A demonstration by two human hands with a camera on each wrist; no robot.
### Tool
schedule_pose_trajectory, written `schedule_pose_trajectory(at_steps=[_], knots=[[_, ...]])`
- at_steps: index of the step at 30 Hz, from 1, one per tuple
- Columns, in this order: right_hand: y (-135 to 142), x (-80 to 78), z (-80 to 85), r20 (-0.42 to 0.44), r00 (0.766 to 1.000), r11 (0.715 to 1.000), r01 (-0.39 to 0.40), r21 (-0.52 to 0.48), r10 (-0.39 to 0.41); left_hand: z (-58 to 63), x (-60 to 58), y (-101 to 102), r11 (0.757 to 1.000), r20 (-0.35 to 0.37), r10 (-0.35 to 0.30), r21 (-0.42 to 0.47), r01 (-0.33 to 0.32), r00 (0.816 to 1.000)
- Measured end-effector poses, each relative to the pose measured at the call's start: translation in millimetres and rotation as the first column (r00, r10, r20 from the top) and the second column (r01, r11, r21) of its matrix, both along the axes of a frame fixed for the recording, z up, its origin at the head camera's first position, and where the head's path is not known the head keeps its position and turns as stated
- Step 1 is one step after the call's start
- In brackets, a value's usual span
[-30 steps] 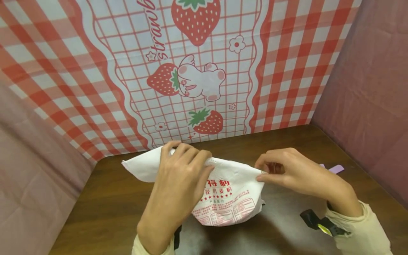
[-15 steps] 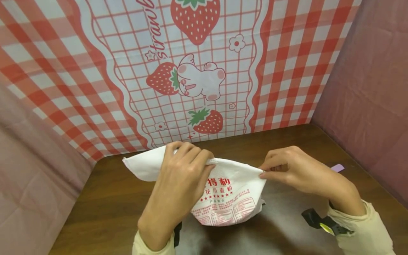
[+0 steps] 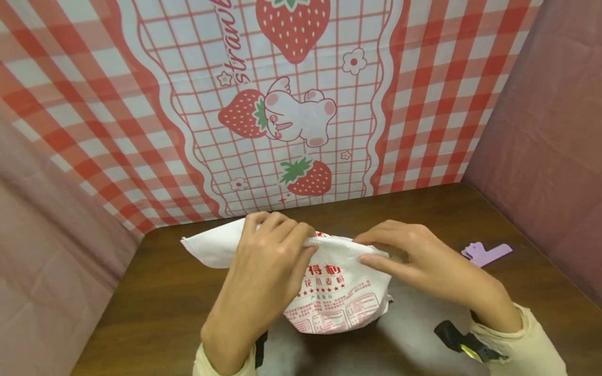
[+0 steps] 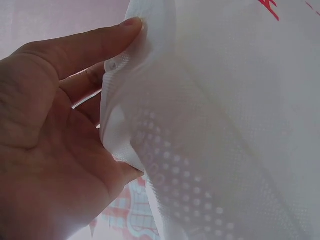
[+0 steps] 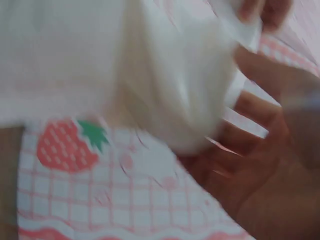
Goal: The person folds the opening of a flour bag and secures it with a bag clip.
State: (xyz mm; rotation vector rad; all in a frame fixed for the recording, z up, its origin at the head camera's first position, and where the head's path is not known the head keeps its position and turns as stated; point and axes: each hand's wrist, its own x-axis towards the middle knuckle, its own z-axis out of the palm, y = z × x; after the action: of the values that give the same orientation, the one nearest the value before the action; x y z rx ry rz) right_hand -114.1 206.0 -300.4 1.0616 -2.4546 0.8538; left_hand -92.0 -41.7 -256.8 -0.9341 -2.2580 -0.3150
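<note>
A white flour bag [image 3: 336,300] with red printing stands at the middle of the table, its top drawn into a long edge. My left hand [image 3: 270,261] grips that edge, thumb in front and fingers over the back; a white flap sticks out to its left. In the left wrist view the thumb presses the bag's thin, dotted material [image 4: 200,125]. Near the bag's upper right corner, my right hand [image 3: 414,256] straddles the edge with thumb and fingers spread apart and fairly straight. The right wrist view is blurred, with the fingers partly behind the bag [image 5: 185,75].
A lavender plastic clip [image 3: 486,254] lies on the brown wooden table [image 3: 155,292], right of the right hand. A strawberry-patterned checked cloth [image 3: 301,120] hangs behind the table. Pink cloth walls [image 3: 541,156] close in both sides.
My right hand has let go of the bag's right corner, spread its fingers and moved left along the top edge. The clip shows more fully. My left hand keeps its grip.
</note>
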Motion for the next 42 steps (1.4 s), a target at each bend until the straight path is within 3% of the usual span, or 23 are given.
schedule_pose_trajectory(at_steps=[4,10,15,21,26,30,42], knots=[[-21,4.4,4.1,-0.110,0.992,0.989,-0.074,-0.131,0.060,0.0,1.5,1,1.000,0.001,0.000,0.000,0.000,1.000],[-36,11.7,14.5,-0.235,0.968,0.964,-0.137,-0.228,0.082,-1.0,2.0,2,1.000,0.040,-0.002,0.005,0.002,0.999],[-36,8.4,12.9,-0.297,0.948,0.951,-0.190,-0.243,0.114,-3.3,1.3,2,0.999,0.053,0.021,-0.032,-0.019,0.998],[-25,-2.2,0.3,-0.329,0.938,0.962,-0.185,-0.200,0.112,-2.9,-2.0,2,0.999,0.035,-0.019,-0.048,0.020,0.999],[-9,-5.6,-5.4,-0.245,0.969,0.992,-0.062,-0.107,0.034,-3.7,-4.6,-2,0.999,0.019,-0.020,-0.027,0.020,1.000],[3,-4.9,-4.9,-0.145,0.988,0.999,0.044,-0.010,-0.045,-4.0,-4.8,-5,1.000,0.031,-0.019,-0.007,0.019,0.999],[19,-3.3,-2.1,0.000,0.997,0.990,0.082,0.118,-0.083,-6.1,-5.3,-5,1.000,0.074,0.003,0.001,-0.003,0.997]])
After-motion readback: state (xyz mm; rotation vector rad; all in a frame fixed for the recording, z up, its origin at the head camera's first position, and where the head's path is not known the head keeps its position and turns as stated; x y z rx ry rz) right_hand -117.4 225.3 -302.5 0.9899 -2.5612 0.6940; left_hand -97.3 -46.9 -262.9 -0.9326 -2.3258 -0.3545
